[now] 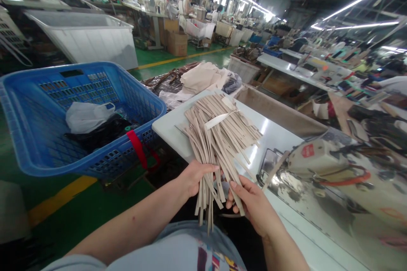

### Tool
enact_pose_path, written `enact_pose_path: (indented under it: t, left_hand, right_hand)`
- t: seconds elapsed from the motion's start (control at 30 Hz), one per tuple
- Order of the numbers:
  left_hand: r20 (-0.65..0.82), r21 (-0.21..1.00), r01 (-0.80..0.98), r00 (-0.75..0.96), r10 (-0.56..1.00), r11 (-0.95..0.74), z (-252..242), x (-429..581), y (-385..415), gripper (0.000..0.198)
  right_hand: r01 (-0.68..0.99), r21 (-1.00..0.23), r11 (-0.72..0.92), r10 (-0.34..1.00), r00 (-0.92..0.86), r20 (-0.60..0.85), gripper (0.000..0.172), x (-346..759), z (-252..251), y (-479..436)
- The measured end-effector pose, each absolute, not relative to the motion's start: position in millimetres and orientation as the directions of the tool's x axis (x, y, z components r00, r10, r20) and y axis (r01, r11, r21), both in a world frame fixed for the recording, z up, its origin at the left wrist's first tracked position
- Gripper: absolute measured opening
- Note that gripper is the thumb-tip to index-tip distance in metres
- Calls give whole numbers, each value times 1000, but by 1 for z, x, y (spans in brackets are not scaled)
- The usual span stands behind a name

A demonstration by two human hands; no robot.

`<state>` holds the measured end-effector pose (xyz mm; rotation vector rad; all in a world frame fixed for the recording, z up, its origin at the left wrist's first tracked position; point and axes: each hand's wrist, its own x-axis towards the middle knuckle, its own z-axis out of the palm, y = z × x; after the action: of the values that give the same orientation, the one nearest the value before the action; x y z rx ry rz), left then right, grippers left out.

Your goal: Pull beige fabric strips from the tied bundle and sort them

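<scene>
Long thin beige strips [222,125] lie in a loose pile on the white sewing table [171,131], with many ends hanging over its near edge. My left hand [197,178] is closed around a bundle of these strips, thumb on top. My right hand [246,197] pinches the near ends of a few strips beside it, between thumb and fingers. Across the pile lies a pale tie or band [218,121]. The undersides of both hands are partly hidden by the strips.
Right of the strips stands a sewing machine [321,161]. At left, a blue plastic basket [127,80] holds white and black bags, with a red strap [137,149] on its rim. Beige cloth pieces [203,77] lie beyond the table. A grey bin [95,38] stands farther back; people work in the distance.
</scene>
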<state>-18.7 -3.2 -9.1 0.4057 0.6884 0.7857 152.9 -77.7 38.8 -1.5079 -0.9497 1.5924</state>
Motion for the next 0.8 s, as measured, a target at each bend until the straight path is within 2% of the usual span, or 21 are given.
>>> enact_pose_path:
  t: [0.17,0.33,0.63,0.8]
  left_hand:
    - [-401,578,-503,511,760,643,-8,-22,-4,26]
    - [-336,550,-473,629,701,688,-4,-22,-7,32]
    - [-507,511,-446,534,676,735,5,-11,-5,30]
    - [-474,532,-482,512,716,697,3,-11,-5,20]
  right_hand:
    - [-48,-901,-430,902,-4,-431,42,152,41,-78]
    - [-34,-899,-436,900,-2,-437,42,148,42,-79]
    - [-5,-906,-422,906,-14,-422,42,138,45,-81]
    - [-68,-899,-432,901,18,-434,42,141,41,-81]
